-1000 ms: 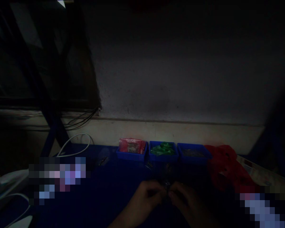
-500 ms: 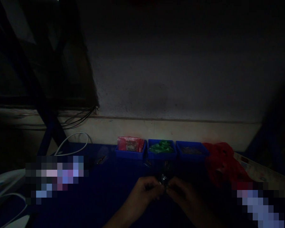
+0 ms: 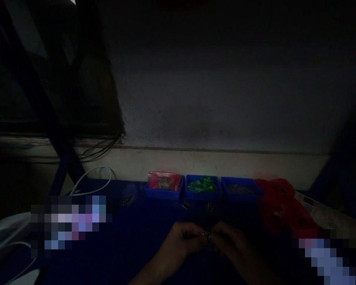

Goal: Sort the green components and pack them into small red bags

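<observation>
Low in the middle of the dim view, my left hand (image 3: pixel 182 239) and my right hand (image 3: pixel 230 239) meet above the blue table. Both have their fingers pinched together. A small shiny piece (image 3: pixel 207 234) glints between the fingertips, gripped from both sides; its kind is too dark and small to make out. Just beyond the hands, small clear packets (image 3: pixel 209 206) lie on the tabletop, one of them with thin metal pieces (image 3: pixel 186 204) inside.
Three blue bins stand along the wall: one with red packets (image 3: pixel 164 181), one with green packets (image 3: pixel 203 185), one with greyish contents (image 3: pixel 240 189). A red plastic bag (image 3: pixel 280 204) lies at right. Another packet (image 3: pixel 127 200) and a white cable (image 3: pixel 111 178) are at left.
The shiny piece, which stood up above my fingertips before, now shows only as a small glint between them. My hands have stayed almost in place, still pinched.
</observation>
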`<action>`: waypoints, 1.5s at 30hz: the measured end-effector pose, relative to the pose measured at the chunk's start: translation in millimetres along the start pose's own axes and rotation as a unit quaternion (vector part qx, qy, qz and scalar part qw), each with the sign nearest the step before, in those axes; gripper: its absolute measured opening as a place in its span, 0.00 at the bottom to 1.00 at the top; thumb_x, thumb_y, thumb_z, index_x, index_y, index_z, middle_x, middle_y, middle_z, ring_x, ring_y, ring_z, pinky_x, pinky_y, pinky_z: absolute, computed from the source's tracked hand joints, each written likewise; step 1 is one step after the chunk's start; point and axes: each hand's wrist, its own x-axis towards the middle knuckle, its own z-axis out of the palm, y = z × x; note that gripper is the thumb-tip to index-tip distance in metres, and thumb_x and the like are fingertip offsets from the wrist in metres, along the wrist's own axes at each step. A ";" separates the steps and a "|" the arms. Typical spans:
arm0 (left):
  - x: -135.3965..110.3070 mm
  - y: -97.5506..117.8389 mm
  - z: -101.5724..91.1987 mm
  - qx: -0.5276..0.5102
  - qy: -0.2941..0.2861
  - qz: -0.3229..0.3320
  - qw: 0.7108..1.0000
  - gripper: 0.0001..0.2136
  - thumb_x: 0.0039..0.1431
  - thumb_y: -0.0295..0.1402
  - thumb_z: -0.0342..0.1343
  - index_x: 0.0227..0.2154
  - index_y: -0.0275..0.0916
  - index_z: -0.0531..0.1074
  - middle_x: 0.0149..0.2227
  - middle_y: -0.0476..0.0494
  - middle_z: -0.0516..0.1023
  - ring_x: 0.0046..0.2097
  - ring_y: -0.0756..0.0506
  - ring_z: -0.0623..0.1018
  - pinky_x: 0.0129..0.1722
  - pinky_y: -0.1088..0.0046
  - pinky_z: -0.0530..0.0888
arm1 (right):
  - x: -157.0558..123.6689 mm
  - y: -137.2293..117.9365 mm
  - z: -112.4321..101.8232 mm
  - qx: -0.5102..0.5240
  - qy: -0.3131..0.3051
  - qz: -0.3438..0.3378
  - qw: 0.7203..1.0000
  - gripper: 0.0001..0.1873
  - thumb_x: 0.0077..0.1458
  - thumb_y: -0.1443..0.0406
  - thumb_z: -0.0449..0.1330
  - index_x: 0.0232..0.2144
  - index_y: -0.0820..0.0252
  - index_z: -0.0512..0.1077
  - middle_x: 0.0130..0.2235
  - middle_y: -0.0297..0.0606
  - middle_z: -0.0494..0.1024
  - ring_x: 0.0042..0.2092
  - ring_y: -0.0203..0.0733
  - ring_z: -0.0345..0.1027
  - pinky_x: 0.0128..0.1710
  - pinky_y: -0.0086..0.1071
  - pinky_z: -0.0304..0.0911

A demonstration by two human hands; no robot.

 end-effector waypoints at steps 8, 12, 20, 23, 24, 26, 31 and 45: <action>1.9 -1.9 1.4 -0.017 0.019 0.014 1.000 0.09 0.45 0.35 0.56 0.19 0.34 0.70 0.19 0.53 0.67 0.23 0.52 0.65 0.25 0.76 0.60 | 1.0 -3.3 0.5 -0.008 -0.008 -0.019 1.000 0.13 0.57 0.59 0.52 0.25 0.59 0.68 0.25 0.29 0.67 0.28 0.35 0.62 0.28 0.26 0.56; -0.1 0.7 3.9 -0.041 0.009 0.017 0.999 0.07 0.46 0.33 0.54 0.20 0.35 0.69 0.20 0.52 0.68 0.24 0.51 0.67 0.25 0.76 0.63 | -1.6 -8.2 1.9 -0.028 -0.005 -0.014 1.000 0.12 0.57 0.61 0.52 0.24 0.59 0.68 0.24 0.28 0.67 0.28 0.34 0.61 0.28 0.26 0.55; -0.5 0.8 3.4 -0.017 0.014 0.016 1.000 0.15 0.48 0.43 0.57 0.19 0.35 0.71 0.19 0.51 0.68 0.23 0.51 0.66 0.26 0.75 0.62 | -2.0 -12.2 0.0 0.002 -0.003 -0.011 1.000 0.12 0.56 0.60 0.53 0.24 0.59 0.68 0.24 0.29 0.67 0.28 0.35 0.61 0.27 0.26 0.56; -1.4 2.0 2.2 -0.015 0.029 0.029 0.999 0.14 0.48 0.41 0.57 0.19 0.35 0.73 0.19 0.51 0.69 0.24 0.51 0.66 0.26 0.76 0.61 | -2.0 -12.1 0.1 0.033 -0.022 -0.008 0.999 0.11 0.56 0.59 0.54 0.27 0.58 0.70 0.25 0.29 0.68 0.28 0.34 0.61 0.27 0.26 0.56; -1.9 2.6 2.2 -0.014 0.031 0.031 0.999 0.13 0.49 0.41 0.57 0.20 0.35 0.73 0.20 0.51 0.69 0.24 0.51 0.66 0.26 0.76 0.61 | -1.9 -11.2 0.4 0.040 -0.029 -0.009 0.999 0.11 0.55 0.59 0.54 0.28 0.58 0.70 0.25 0.29 0.68 0.28 0.34 0.61 0.27 0.26 0.56; -3.1 4.0 2.8 -0.006 0.029 0.030 0.999 0.12 0.49 0.40 0.57 0.21 0.35 0.75 0.20 0.51 0.70 0.24 0.51 0.66 0.25 0.76 0.61 | -1.5 -8.5 1.2 0.043 -0.032 -0.007 0.999 0.12 0.55 0.58 0.54 0.27 0.59 0.70 0.25 0.29 0.68 0.28 0.35 0.61 0.27 0.26 0.56; -4.3 5.0 5.1 0.009 0.009 0.027 1.000 0.13 0.50 0.40 0.56 0.26 0.34 0.77 0.23 0.47 0.74 0.26 0.50 0.68 0.26 0.76 0.62 | -0.2 -5.5 2.6 0.009 -0.011 0.015 1.000 0.15 0.54 0.58 0.54 0.21 0.60 0.68 0.22 0.28 0.66 0.27 0.35 0.60 0.27 0.27 0.54; -4.2 7.3 6.9 -0.008 0.021 0.026 0.999 0.11 0.48 0.38 0.58 0.22 0.35 0.77 0.24 0.47 0.77 0.27 0.49 0.71 0.29 0.75 0.64 | 0.0 -7.4 2.4 0.007 -0.005 0.009 1.000 0.16 0.55 0.57 0.54 0.21 0.60 0.68 0.22 0.28 0.67 0.27 0.35 0.60 0.27 0.26 0.54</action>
